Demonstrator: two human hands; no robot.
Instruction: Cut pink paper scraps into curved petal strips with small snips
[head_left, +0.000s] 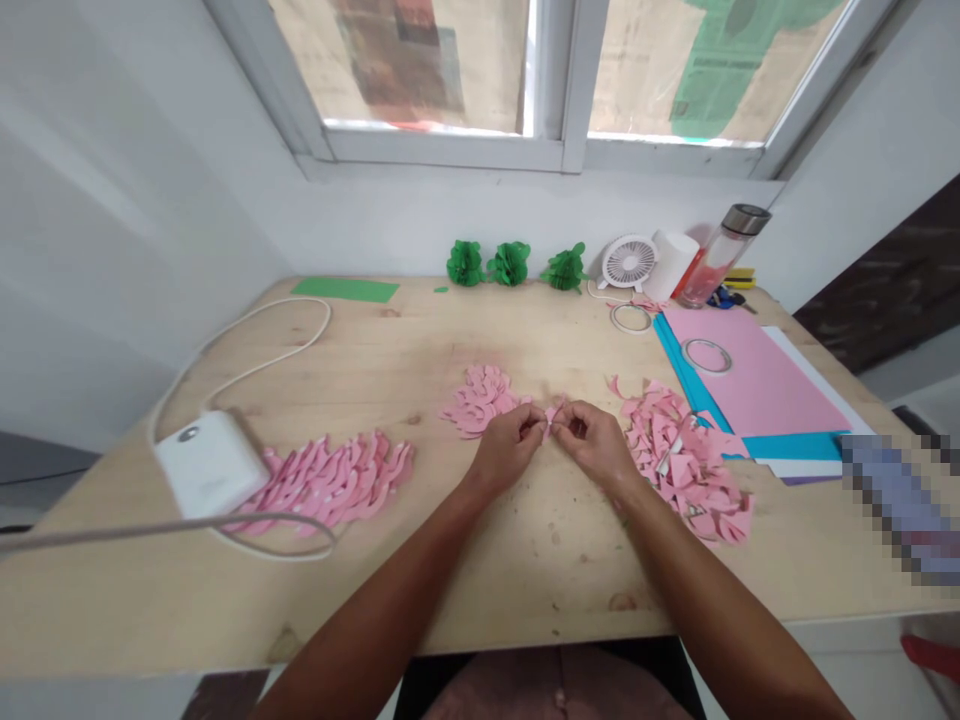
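Pink paper piece (pixel 552 412) is pinched by my left hand (pixel 511 440) and right hand (pixel 597 440). Pink scraps (pixel 686 465) lie beside the latter.

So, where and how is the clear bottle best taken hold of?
I would grip the bottle around its clear upper body, just below the metallic lid, probably from the near right side: it is tall and slim, and the white cylinder crowds its left.
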